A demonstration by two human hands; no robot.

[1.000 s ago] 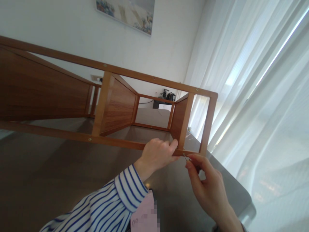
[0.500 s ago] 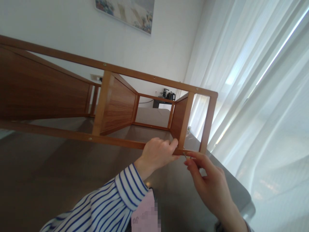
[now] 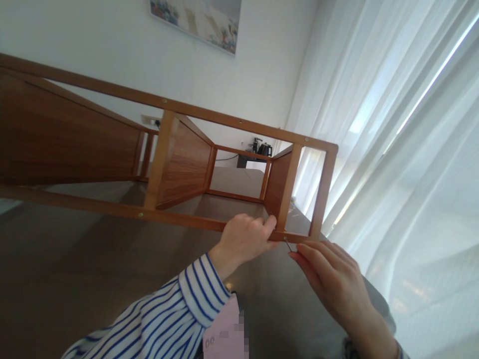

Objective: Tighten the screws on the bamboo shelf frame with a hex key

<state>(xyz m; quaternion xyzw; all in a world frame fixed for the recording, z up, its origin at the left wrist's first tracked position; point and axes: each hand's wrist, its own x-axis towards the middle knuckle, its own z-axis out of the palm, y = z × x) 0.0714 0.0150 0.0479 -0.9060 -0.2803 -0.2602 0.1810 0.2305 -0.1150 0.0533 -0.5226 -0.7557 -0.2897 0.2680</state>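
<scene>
A wooden frame (image 3: 190, 219) lies on its side over the grey desk (image 3: 269, 299), its squared end close to the desk's right edge. A thin metal rod (image 3: 288, 245) runs from a fastener (image 3: 285, 238) in the frame's lower rail to the right hand (image 3: 337, 279), whose thumb and fingers pinch its outer end, just in from the desk's rounded right corner. The left hand (image 3: 243, 238) has its fingers curled round that same rail, left of the rod. Below the striped sleeve (image 3: 202, 289) shows a pink panel (image 3: 220, 331), partly blurred. Farther off are a black kettle (image 3: 265, 149), a wall picture (image 3: 202, 25) and white curtains (image 3: 419, 149).
</scene>
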